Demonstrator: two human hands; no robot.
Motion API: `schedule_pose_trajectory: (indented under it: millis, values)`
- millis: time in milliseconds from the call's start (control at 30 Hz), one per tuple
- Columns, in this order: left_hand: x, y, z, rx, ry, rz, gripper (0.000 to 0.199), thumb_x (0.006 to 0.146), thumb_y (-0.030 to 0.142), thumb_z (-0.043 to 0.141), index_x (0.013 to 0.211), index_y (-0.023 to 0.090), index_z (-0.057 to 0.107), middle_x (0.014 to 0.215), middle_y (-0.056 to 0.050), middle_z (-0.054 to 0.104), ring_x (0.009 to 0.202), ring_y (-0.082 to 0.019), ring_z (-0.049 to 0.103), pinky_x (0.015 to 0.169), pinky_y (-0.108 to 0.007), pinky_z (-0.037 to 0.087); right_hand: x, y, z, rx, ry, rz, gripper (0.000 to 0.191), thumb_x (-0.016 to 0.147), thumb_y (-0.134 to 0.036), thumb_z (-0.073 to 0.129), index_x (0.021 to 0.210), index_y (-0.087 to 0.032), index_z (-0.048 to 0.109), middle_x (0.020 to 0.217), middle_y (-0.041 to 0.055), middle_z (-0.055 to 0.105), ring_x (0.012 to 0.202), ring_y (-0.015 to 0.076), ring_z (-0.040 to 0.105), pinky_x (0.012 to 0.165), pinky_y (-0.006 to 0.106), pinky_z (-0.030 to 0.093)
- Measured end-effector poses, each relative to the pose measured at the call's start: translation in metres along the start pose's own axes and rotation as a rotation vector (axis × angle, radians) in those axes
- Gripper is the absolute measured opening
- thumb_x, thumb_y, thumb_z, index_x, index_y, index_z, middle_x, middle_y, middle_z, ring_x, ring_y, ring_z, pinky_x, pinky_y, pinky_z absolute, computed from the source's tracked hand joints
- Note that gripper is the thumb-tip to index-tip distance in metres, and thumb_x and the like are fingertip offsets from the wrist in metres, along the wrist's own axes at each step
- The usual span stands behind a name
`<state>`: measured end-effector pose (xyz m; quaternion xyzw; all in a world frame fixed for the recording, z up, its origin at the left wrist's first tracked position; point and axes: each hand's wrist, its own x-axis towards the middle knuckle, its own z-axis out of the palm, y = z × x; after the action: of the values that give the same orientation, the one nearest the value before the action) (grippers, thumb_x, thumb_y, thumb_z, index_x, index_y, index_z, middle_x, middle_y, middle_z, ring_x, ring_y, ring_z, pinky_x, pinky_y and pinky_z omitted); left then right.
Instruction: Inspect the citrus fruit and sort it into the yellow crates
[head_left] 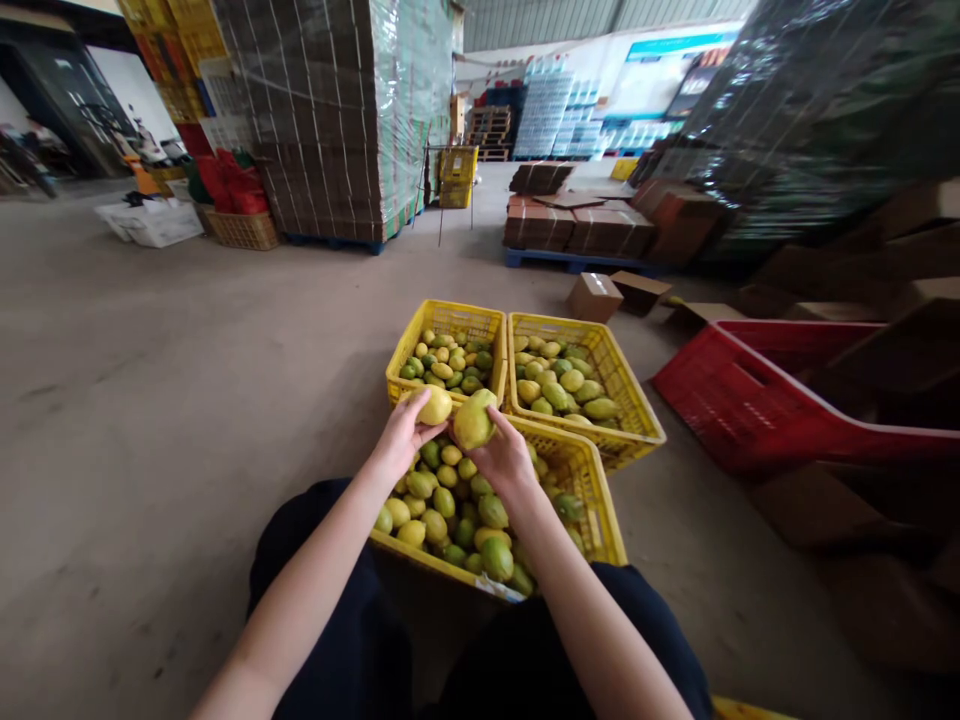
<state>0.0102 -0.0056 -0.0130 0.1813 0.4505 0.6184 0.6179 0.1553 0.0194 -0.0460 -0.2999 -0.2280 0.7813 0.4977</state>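
My left hand is closed around a yellow lemon. Beside it, my right hand grips a larger, greenish-yellow lemon. Both fruits are held up over the near yellow crate, which is filled with green and yellow lemons and stands between my knees. Two more yellow crates adjoin its far side. The far left crate holds smaller lemons, and the far right crate holds bigger ones, mostly yellow-green.
To the right lie a red crate and loose cardboard boxes. Ahead, flattened cartons are stacked on a blue pallet. A tall wrapped stack stands at the back left, near a wicker basket.
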Motion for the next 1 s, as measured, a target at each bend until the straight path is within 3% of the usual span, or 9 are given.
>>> schedule_pose_trajectory:
  millis: [67, 167, 267, 433, 633, 767, 867, 933, 1000]
  values:
    - [0.002, -0.004, -0.002, 0.233, 0.042, 0.240, 0.034, 0.073, 0.026, 0.078, 0.101, 0.017, 0.061, 0.107, -0.009, 0.067, 0.093, -0.021, 0.067, 0.088, -0.036, 0.055, -0.001, 0.003, 0.002, -0.134, 0.115, -0.166, 0.041, 0.062, -0.040, 0.081, 0.094, -0.021, 0.063, 0.085, 0.0032, 0.072, 0.086, 0.0259, 0.070, 0.075, 0.040, 0.059]
    - [0.002, -0.007, -0.005, 0.553, 0.097, 0.611, 0.053, 0.057, 0.019, 0.088, 0.102, 0.020, 0.060, 0.112, -0.008, 0.064, 0.106, -0.025, 0.061, 0.100, -0.041, 0.047, -0.005, 0.007, 0.002, -0.461, 0.327, -0.550, 0.056, 0.055, -0.038, 0.087, 0.101, -0.023, 0.058, 0.094, 0.0013, 0.068, 0.088, 0.0228, 0.066, 0.080, 0.039, 0.057]
    - [-0.002, -0.008, -0.002, 0.642, 0.087, 0.758, 0.053, 0.054, 0.015, 0.088, 0.099, 0.022, 0.060, 0.108, -0.006, 0.063, 0.111, -0.026, 0.058, 0.105, -0.039, 0.042, -0.013, 0.005, 0.002, -0.736, 0.381, -0.827, 0.058, 0.055, -0.033, 0.088, 0.104, -0.025, 0.058, 0.105, 0.0029, 0.062, 0.100, 0.0231, 0.060, 0.094, 0.041, 0.051]
    - [-0.010, -0.009, 0.008, 0.512, -0.007, 0.683, 0.052, 0.054, 0.009, 0.088, 0.096, 0.025, 0.063, 0.110, -0.004, 0.061, 0.120, -0.024, 0.054, 0.108, -0.030, 0.038, -0.026, -0.005, 0.003, -0.698, 0.305, -0.882, 0.048, 0.057, -0.016, 0.085, 0.099, -0.028, 0.066, 0.107, 0.0017, 0.061, 0.111, 0.0235, 0.053, 0.110, 0.041, 0.038]
    - [-0.015, -0.011, 0.019, 0.371, -0.048, 0.566, 0.048, 0.051, 0.000, 0.085, 0.089, 0.023, 0.067, 0.108, -0.007, 0.063, 0.126, -0.027, 0.050, 0.107, -0.031, 0.039, -0.029, -0.010, -0.006, -0.609, 0.308, -0.875, 0.052, 0.053, -0.006, 0.083, 0.098, -0.026, 0.070, 0.103, -0.0007, 0.063, 0.104, 0.0188, 0.056, 0.101, 0.031, 0.044]
    - [-0.011, -0.017, 0.024, 0.348, -0.056, 0.518, 0.049, 0.048, 0.004, 0.089, 0.089, 0.022, 0.069, 0.104, -0.005, 0.066, 0.115, -0.023, 0.058, 0.096, -0.024, 0.046, -0.033, -0.018, -0.012, -0.517, 0.329, -0.752, 0.056, 0.050, -0.008, 0.086, 0.099, -0.028, 0.068, 0.100, -0.0036, 0.068, 0.096, 0.0156, 0.061, 0.087, 0.025, 0.052]
    - [-0.003, -0.023, 0.027, 0.310, -0.078, 0.355, 0.038, 0.057, 0.015, 0.089, 0.089, 0.020, 0.068, 0.096, -0.004, 0.068, 0.093, -0.018, 0.065, 0.076, -0.021, 0.052, -0.035, -0.026, -0.013, -0.352, 0.320, -0.587, 0.052, 0.053, -0.017, 0.087, 0.100, -0.025, 0.065, 0.089, -0.0035, 0.072, 0.078, 0.0152, 0.067, 0.069, 0.025, 0.057]
    - [0.002, -0.024, 0.031, 0.224, -0.101, 0.177, 0.024, 0.072, 0.027, 0.081, 0.088, 0.017, 0.068, 0.091, -0.005, 0.069, 0.079, -0.017, 0.066, 0.065, -0.022, 0.054, -0.035, -0.032, -0.014, -0.209, 0.325, -0.465, 0.045, 0.058, -0.025, 0.086, 0.097, -0.023, 0.065, 0.082, -0.0024, 0.073, 0.068, 0.0159, 0.068, 0.060, 0.026, 0.058]
    - [0.005, -0.024, 0.034, 0.114, -0.117, -0.029, 0.026, 0.085, 0.039, 0.068, 0.088, 0.013, 0.068, 0.083, -0.007, 0.070, 0.067, -0.015, 0.065, 0.056, -0.022, 0.053, -0.035, -0.038, -0.014, -0.086, 0.307, -0.346, 0.034, 0.064, -0.028, 0.083, 0.093, -0.020, 0.066, 0.078, -0.0013, 0.074, 0.063, 0.0169, 0.069, 0.057, 0.027, 0.059]
